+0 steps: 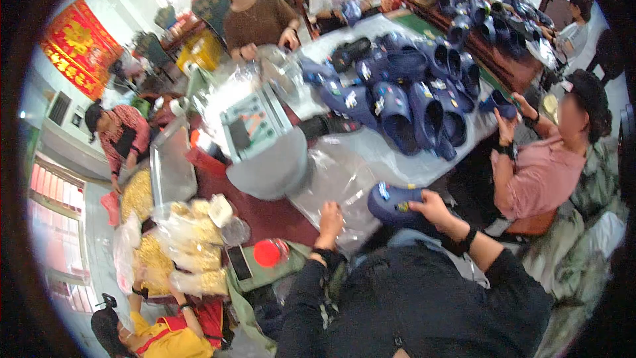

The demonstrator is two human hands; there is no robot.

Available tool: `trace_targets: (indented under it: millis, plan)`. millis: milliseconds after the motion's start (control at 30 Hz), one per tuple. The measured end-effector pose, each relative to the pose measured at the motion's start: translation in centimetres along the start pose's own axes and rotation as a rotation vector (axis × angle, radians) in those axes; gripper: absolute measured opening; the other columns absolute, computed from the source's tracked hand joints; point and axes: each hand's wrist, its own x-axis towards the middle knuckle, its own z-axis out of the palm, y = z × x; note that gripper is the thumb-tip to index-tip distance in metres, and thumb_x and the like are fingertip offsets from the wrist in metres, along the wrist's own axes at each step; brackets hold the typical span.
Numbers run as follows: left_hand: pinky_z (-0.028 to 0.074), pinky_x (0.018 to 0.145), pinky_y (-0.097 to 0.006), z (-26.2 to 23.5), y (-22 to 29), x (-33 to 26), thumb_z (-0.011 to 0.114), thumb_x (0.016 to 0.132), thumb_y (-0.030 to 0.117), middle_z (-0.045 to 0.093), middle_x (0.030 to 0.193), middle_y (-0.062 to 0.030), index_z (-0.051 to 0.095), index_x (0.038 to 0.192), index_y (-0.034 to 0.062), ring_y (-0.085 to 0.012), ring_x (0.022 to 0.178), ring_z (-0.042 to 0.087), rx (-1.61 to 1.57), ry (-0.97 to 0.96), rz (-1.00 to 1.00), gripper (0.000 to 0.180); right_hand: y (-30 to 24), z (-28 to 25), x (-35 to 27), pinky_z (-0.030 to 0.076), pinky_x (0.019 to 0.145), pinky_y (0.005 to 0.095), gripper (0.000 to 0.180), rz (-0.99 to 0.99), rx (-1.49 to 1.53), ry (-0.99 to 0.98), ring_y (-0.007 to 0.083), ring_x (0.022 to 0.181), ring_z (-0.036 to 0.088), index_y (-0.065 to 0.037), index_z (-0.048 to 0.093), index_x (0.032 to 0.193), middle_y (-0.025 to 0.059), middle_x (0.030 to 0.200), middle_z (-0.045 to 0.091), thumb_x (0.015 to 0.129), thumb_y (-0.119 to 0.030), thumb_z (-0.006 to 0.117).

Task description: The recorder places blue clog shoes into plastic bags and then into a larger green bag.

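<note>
A navy blue clog [386, 205] with small coloured decorations lies in my right hand [437, 215], whose fingers grip its side just past the table's near edge. My left hand [330, 223] is closed in a pinch at the border of the clear plastic sheet [338, 176]; whatever its fingers hold is too small to make out. Beyond the sheet, a heap of navy clogs [396, 114] covers the far right of the table. Several of them show coloured decorations on top.
A grey machine with a rounded tray [271, 166] stands left of the plastic. Nearer are a red-lidded jar [270, 252], a phone [239, 262] and bags of small yellowish pieces [197, 252]. A person in pink [540, 179] handles a clog at right; other people sit around the tables.
</note>
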Motion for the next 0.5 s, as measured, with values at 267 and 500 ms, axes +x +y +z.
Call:
trace_targets:
  millis: [267,500]
  plan:
    - [0.047,0.061,-0.038,-2.6,0.9,2.3,0.049,0.087,0.012,0.064,0.076,-0.0150,0.054,0.095,0.0028,-0.0267,0.067,0.063,-0.466,-0.098,-0.359,0.012,-1.1,-0.4,-0.2,0.049,0.068,0.0245,0.023,0.268,0.270,-0.031,0.0121,0.075,0.060,0.003,0.059,0.101,0.0063,0.090,0.063,0.079,-0.003,0.061]
    - [0.048,0.065,-0.033,-3.6,3.3,1.4,0.051,0.088,0.018,0.065,0.084,-0.0143,0.062,0.098,0.0040,-0.0276,0.074,0.064,-0.340,-0.087,-0.353,0.021,-0.5,1.1,-0.5,0.049,0.064,0.0247,0.021,0.291,0.146,-0.065,0.0124,0.070,0.060,0.004,0.061,0.097,0.0062,0.085,0.064,0.078,-0.005,0.062]
